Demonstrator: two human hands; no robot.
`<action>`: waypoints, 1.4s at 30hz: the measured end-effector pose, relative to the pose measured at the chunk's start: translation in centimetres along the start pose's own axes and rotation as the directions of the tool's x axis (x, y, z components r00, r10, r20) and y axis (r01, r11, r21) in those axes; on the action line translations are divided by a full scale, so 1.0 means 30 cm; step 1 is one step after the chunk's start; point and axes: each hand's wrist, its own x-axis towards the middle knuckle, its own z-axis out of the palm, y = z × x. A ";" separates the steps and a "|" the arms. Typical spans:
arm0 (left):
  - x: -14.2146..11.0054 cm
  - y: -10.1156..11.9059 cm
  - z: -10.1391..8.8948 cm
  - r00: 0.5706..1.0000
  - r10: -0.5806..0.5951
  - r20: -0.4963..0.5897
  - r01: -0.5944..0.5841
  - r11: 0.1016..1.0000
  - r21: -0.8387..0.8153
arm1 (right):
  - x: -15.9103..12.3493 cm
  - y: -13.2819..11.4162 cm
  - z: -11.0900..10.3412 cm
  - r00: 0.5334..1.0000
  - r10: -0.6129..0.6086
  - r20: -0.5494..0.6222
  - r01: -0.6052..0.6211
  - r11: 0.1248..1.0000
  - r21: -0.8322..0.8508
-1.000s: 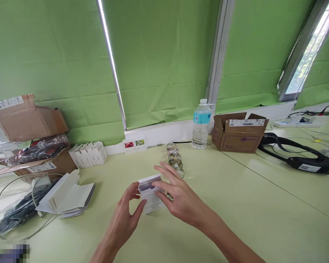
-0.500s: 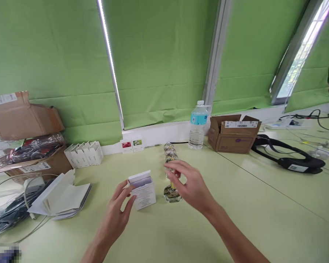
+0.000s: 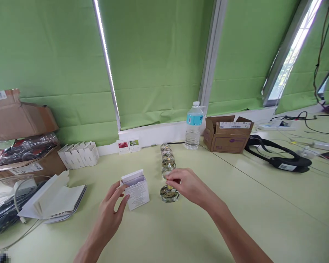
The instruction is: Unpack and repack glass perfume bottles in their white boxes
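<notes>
A small white carton (image 3: 137, 190) stands on the pale green table (image 3: 181, 226) with its top flap open. My left hand (image 3: 108, 208) is at its left side, fingertips against the edge. A row of several glass perfume bottles (image 3: 167, 164) runs back from the carton's right. My right hand (image 3: 188, 184) is over the nearest bottle (image 3: 169, 194), with fingers at its gold neck. Something red shows under those fingers, partly hidden.
Behind the row stand a water bottle (image 3: 194, 126) and an open cardboard box (image 3: 227, 137). Several white cartons (image 3: 78, 156) sit by the wall. Folded white card sheets (image 3: 53, 197) and a plastic bag (image 3: 5, 212) lie left. A black strap (image 3: 279, 157) lies right.
My right hand has left the carton and come down onto the nearest bottle. The carton now stands free of that hand, and the whole view has turned slightly right.
</notes>
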 end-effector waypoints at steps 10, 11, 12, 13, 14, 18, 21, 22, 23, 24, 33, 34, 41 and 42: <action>-0.003 -0.011 0.005 0.999 -0.022 0.024 0.022 1.000 -0.012 | -0.004 0.014 0.015 0.997 0.059 0.046 -0.056 0.997 -0.051; -0.003 -0.011 0.004 0.999 -0.024 0.030 0.024 1.000 -0.011 | -0.004 0.016 0.015 0.996 0.071 0.050 -0.069 0.997 -0.043; -0.003 -0.011 0.004 0.999 -0.027 0.036 0.027 1.000 -0.010 | -0.003 0.018 0.015 0.995 0.086 0.056 -0.084 0.996 -0.034; -0.004 -0.011 0.003 0.999 -0.029 0.040 0.029 1.000 -0.009 | -0.001 0.019 0.014 0.993 0.099 0.066 -0.098 0.995 -0.023; -0.004 -0.011 0.003 0.999 -0.029 0.044 0.030 1.000 -0.009 | 0.000 0.019 0.014 0.991 0.110 0.076 -0.109 0.994 -0.013; -0.005 -0.016 0.007 0.999 -0.026 0.044 0.027 1.000 -0.011 | 0.003 0.004 0.002 0.987 0.124 0.097 -0.125 0.992 0.003; -0.008 -0.021 0.009 0.999 -0.027 0.043 0.027 1.000 -0.010 | 0.000 -0.008 -0.021 0.985 0.151 0.080 -0.152 0.988 0.009; -0.008 -0.021 0.009 0.998 -0.029 0.047 0.029 1.000 -0.010 | -0.003 -0.008 -0.031 0.981 0.177 0.080 -0.178 0.984 0.015; -0.009 -0.021 0.008 0.998 -0.031 0.052 0.032 0.999 -0.011 | -0.007 -0.005 -0.040 0.973 0.211 0.091 -0.213 0.977 0.015; -0.009 -0.020 0.006 0.998 -0.034 0.056 0.035 0.999 -0.014 | -0.012 0.000 -0.048 0.962 0.250 0.112 -0.252 0.968 0.005; -0.004 0.013 -0.004 1.000 -0.016 0.024 0.019 0.994 -0.104 | -0.019 0.066 -0.005 0.923 0.248 0.294 -0.213 0.966 -0.145; -0.006 0.014 -0.002 1.000 -0.012 0.020 0.014 0.994 -0.106 | -0.016 0.069 0.003 0.921 0.252 0.297 -0.214 0.964 -0.155; -0.026 0.008 0.025 1.000 0.028 -0.005 -0.029 0.993 -0.116 | -0.005 0.086 0.019 0.913 0.271 0.305 -0.248 0.962 -0.112; -0.028 0.010 0.027 0.999 0.031 -0.008 -0.032 0.993 -0.116 | -0.003 0.085 0.014 0.914 0.275 0.299 -0.260 0.962 -0.088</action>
